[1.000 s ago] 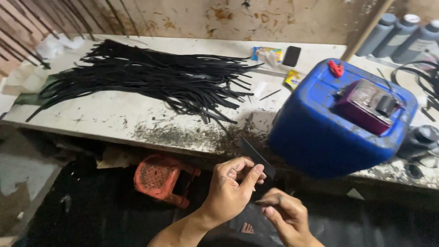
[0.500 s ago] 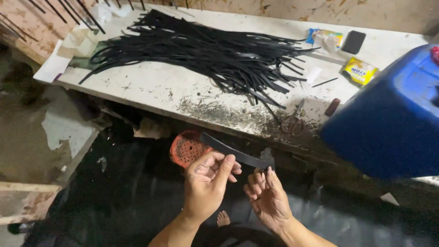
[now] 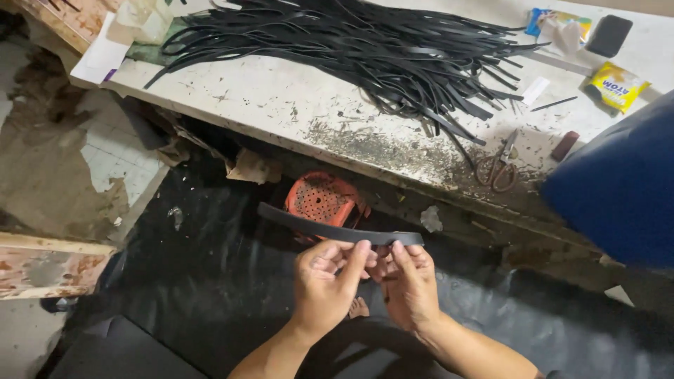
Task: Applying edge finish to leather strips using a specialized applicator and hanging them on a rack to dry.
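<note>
Black strip (image 3: pixel 330 228) pinched at its right end by left hand (image 3: pixel 324 288) and right hand (image 3: pixel 411 284) (rest juts left).

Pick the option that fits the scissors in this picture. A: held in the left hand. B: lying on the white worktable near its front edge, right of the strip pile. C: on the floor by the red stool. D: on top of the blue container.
B: the rusty metal scissors lie on the stained white worktable, right of the pile of long black rubber strips, in neither hand.
</note>
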